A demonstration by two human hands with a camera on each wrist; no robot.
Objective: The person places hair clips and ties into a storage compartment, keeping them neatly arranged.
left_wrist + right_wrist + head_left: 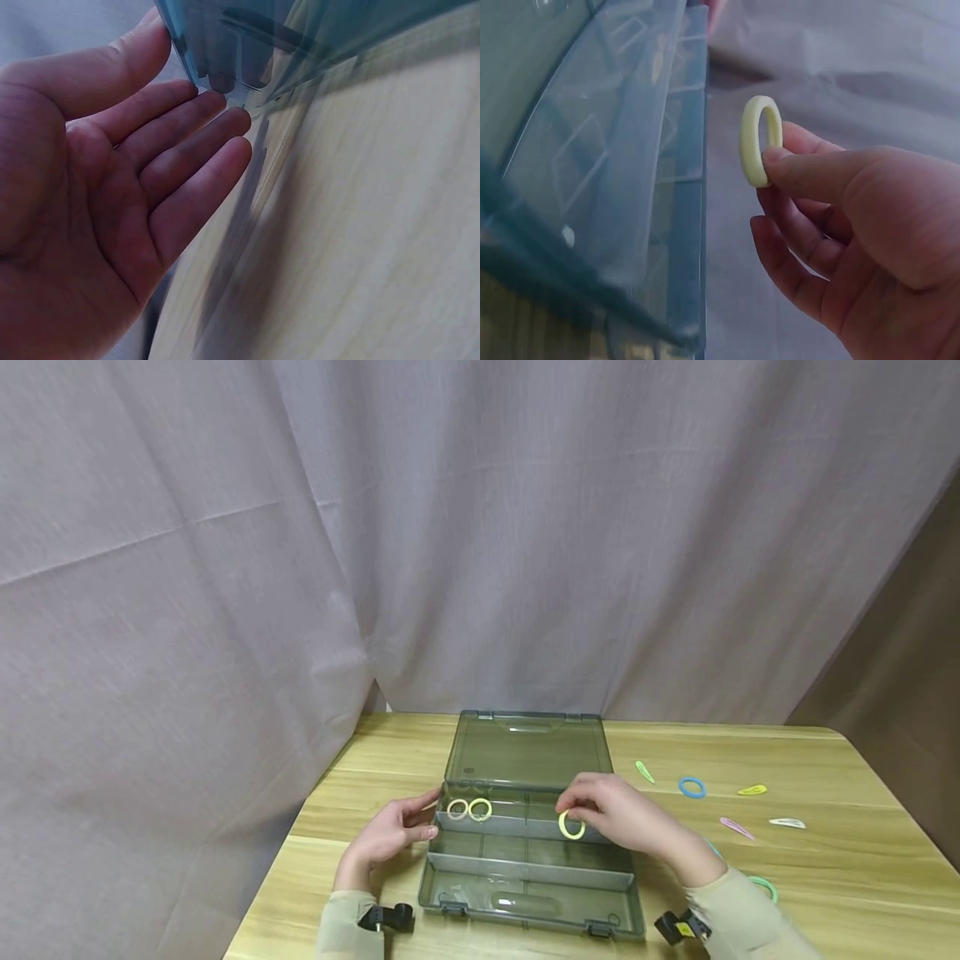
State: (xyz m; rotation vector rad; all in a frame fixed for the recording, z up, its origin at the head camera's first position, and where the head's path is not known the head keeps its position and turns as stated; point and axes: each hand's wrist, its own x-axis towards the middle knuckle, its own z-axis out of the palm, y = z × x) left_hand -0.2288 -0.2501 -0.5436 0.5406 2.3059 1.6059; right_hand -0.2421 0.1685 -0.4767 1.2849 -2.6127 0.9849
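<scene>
A dark translucent divided box [480,867] lies on the wooden table with its lid [528,752] laid back. My right hand [630,814] pinches a pale yellow hair tie [749,142] between thumb and fingers, above the right part of the back compartments. My left hand [384,833] is at the box's left side, its fingers nearly straight and the thumb touching the wall. In the back left compartment, a pale beige hair tie [449,811] and a yellow hair tie [490,811] stand side by side.
On the table to the right lie a blue hair tie [682,789], a green hair tie [774,890], and yellow-green [645,772], yellow [752,790], pink [737,827] and white [787,822] hair clips. My right forearm partly covers a teal item. A grey curtain [487,543] hangs behind.
</scene>
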